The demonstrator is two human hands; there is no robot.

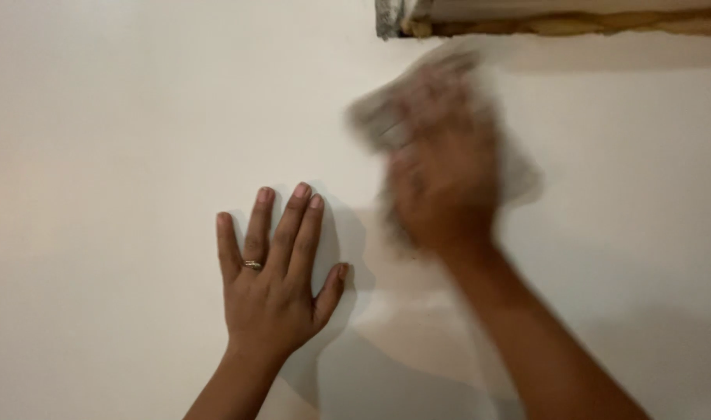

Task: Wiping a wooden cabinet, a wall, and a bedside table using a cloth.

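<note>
My left hand [274, 272] lies flat against a plain white wall [99, 155], fingers together and pointing up, a ring on one finger. It holds nothing. My right hand [441, 167] is raised higher and to the right, strongly blurred by motion. It presses a greyish pad or cloth [386, 117] against the wall, with the pad's edge showing at the hand's upper left. What exactly the pad is cannot be made out through the blur.
At the top right runs a rough horizontal gap [557, 22] in the wall, with a grey broken edge and brownish material inside. Shadows of both arms fall on the wall below the hands.
</note>
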